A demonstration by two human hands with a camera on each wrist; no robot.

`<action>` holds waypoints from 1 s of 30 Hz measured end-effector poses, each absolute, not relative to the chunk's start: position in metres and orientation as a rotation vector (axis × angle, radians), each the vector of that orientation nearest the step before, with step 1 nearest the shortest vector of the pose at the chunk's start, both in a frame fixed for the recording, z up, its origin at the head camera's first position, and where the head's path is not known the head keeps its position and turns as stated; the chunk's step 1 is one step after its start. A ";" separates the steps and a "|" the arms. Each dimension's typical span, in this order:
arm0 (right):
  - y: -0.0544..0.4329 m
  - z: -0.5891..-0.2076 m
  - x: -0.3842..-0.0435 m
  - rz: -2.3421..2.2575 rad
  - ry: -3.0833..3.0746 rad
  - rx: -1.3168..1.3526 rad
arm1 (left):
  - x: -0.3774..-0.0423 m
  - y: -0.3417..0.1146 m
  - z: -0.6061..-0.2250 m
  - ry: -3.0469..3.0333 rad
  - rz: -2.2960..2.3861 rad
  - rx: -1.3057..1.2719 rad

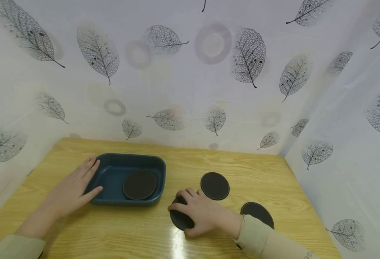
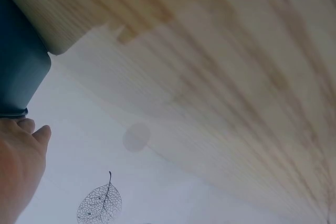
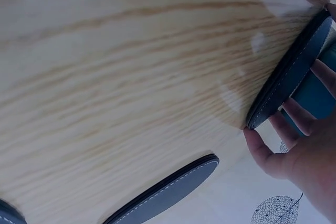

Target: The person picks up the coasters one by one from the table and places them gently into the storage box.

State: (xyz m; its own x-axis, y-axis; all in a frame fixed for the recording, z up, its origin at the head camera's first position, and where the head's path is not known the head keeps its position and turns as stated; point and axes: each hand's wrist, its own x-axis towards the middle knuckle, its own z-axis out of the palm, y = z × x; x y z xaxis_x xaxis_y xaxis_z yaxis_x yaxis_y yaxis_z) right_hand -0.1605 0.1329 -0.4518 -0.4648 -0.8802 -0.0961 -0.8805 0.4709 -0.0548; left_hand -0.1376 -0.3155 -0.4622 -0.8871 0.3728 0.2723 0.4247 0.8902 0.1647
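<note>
A dark blue rectangular tray (image 1: 110,199) stands on the left of the table, with one round black coaster (image 1: 140,185) inside it at the right. My left hand (image 1: 75,187) rests against the tray's left rim, its fingers fairly straight and the thumb spread over the edge. Right of the tray, my right hand (image 1: 204,213) holds another black coaster (image 1: 179,217) by its rim, fingers and thumb spread round it. The right wrist view shows this white-stitched coaster (image 3: 291,72) between the fingertips; whether it touches the table I cannot tell.
Two more round black coasters lie on the wooden table (image 1: 138,230): one coaster (image 1: 215,186) beyond my right hand, another coaster (image 1: 258,213) partly behind the right sleeve (image 1: 254,232). A white leaf-patterned curtain (image 1: 190,79) hangs along the table's back and sides.
</note>
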 end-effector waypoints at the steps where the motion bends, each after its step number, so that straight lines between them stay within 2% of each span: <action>1: 0.133 -0.452 -0.161 0.004 2.597 -1.560 | -0.138 -0.316 -0.462 -2.823 -0.321 -0.604; 14: 0.134 -0.446 -0.165 0.023 2.636 -1.543 | -0.141 -0.316 -0.463 -2.810 -0.307 -0.614; 30: 0.126 -0.407 -0.184 0.111 2.722 -1.487 | -0.139 -0.316 -0.463 -2.813 -0.306 -0.603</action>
State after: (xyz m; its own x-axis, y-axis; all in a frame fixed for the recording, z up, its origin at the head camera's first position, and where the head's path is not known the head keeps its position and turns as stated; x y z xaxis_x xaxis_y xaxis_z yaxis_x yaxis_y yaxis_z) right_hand -0.1843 0.1257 -0.4075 -0.5404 -0.8387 -0.0672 -0.8414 0.5385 0.0444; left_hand -0.1388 -0.3160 -0.4634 -0.8838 0.3729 0.2824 0.4249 0.8925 0.1513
